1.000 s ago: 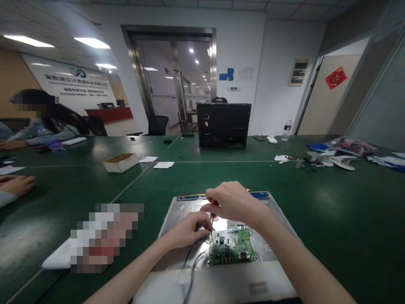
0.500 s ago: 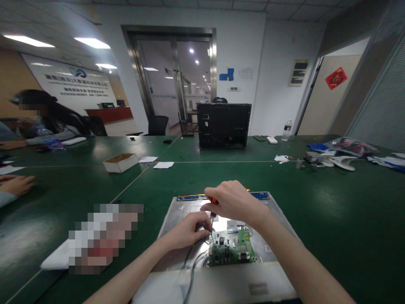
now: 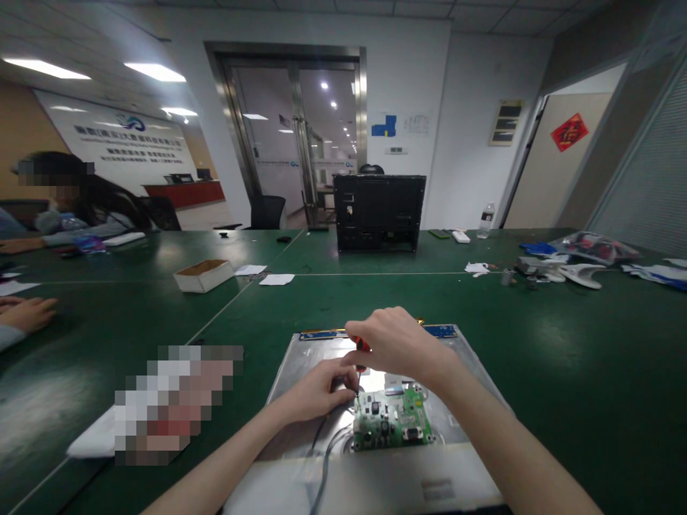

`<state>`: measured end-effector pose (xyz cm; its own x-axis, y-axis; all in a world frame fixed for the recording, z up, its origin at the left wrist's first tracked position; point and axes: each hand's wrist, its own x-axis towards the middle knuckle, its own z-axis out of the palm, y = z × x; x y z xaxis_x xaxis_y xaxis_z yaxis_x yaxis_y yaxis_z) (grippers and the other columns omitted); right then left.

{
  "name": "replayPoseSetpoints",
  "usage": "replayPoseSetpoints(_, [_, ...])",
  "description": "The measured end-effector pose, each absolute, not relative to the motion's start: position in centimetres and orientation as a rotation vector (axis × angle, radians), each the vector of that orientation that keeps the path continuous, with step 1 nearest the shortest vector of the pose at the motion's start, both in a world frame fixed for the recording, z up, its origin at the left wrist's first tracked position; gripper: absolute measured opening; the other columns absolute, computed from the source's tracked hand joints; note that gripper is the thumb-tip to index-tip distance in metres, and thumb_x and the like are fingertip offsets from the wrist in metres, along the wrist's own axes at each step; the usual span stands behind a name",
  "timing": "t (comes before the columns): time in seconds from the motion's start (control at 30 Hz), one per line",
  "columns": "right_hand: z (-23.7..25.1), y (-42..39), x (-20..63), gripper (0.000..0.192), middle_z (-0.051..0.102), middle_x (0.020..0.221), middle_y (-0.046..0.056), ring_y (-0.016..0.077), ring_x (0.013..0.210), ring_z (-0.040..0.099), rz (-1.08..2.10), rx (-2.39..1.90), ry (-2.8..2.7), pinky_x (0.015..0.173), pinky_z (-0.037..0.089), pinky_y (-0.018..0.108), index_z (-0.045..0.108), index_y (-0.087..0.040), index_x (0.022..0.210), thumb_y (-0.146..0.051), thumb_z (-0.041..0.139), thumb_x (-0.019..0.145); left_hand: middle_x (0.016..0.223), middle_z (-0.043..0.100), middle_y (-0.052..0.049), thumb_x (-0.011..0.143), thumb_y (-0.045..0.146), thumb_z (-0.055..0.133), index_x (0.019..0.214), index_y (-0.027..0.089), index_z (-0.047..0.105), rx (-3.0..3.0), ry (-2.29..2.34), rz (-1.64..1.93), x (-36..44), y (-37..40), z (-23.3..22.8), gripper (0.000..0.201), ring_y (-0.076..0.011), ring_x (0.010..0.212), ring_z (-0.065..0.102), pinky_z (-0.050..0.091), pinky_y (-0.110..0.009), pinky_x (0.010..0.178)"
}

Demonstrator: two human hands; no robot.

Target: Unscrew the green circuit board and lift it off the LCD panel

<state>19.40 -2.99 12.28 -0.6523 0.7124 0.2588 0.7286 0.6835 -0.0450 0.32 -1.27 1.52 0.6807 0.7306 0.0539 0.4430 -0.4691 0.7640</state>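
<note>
A silver metal panel (image 3: 461, 400) lies on the green table right in front of me, with a small green circuit board (image 3: 394, 422) fixed near its front edge. My right hand (image 3: 397, 343) grips a red-handled screwdriver (image 3: 361, 350) held upright, its tip down at the board's top left corner. My left hand (image 3: 319, 390) rests on the panel beside that corner, fingertips pinched around the screwdriver's tip. Grey cables (image 3: 322, 458) run from under my left hand toward me.
A black monitor casing (image 3: 378, 212) stands at the table's middle back. A small cardboard box (image 3: 204, 275) and papers (image 3: 276, 280) lie to the left, loose parts and bags (image 3: 580, 261) at the right. Other people's hands (image 3: 26, 315) are at the far left.
Almost nothing: my right hand shifts very slightly on the screwdriver while the tip stays at the same corner of the board.
</note>
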Motion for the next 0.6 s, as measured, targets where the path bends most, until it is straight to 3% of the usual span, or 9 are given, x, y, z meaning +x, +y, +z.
replayPoseSetpoints(0.23, [12.16, -3.07, 20.16, 0.02, 0.068, 0.088, 0.002, 0.0131, 0.067, 0.055, 0.076, -1.057, -2.641, 0.051, 0.024, 0.026, 0.054, -0.019, 0.097, -0.018, 0.06, 0.078, 0.078, 0.063, 0.001, 0.071, 0.012, 0.057, 0.079, 0.017, 0.064, 2.137, 0.851, 0.538, 0.13, -0.85, 0.61, 0.012, -0.0166, 0.076, 0.056, 0.043, -0.026, 0.071])
replayPoseSetpoints(0.37, [11.95, -2.58, 19.54, 0.013, 0.068, 0.078, 0.002, 0.0138, 0.064, 0.055, -0.046, -1.185, -2.608, 0.051, 0.019, 0.027, 0.059, -0.02, 0.092, -0.031, 0.061, 0.085, 0.076, 0.063, 0.001, 0.07, 0.01, 0.058, 0.077, 0.017, 0.064, 2.126, 0.896, 0.54, 0.32, -1.03, 0.96, 0.011, -0.0162, 0.074, 0.056, 0.042, -0.026, 0.069])
replayPoseSetpoints(0.47, [11.9, -2.38, 19.55, 0.026, 0.065, 0.068, 0.002, 0.0143, 0.062, 0.055, -0.059, -1.206, -2.608, 0.052, 0.019, 0.028, 0.062, -0.021, 0.082, -0.046, 0.059, 0.088, 0.076, 0.064, 0.001, 0.07, 0.01, 0.058, 0.077, 0.017, 0.064, 2.115, 0.895, 0.53, 0.38, -1.14, 1.13, 0.011, -0.0162, 0.075, 0.056, 0.042, -0.025, 0.069])
replayPoseSetpoints(0.6, [12.01, -2.62, 20.2, 0.015, 0.069, 0.084, 0.002, 0.0144, 0.07, 0.057, 0.069, -1.049, -2.619, 0.053, 0.024, 0.026, 0.06, -0.02, 0.092, -0.031, 0.063, 0.083, 0.075, 0.063, 0.001, 0.07, 0.01, 0.058, 0.077, 0.017, 0.063, 2.108, 0.883, 0.542, 0.28, -1.05, 0.94, 0.011, -0.0158, 0.073, 0.056, 0.042, -0.026, 0.069])
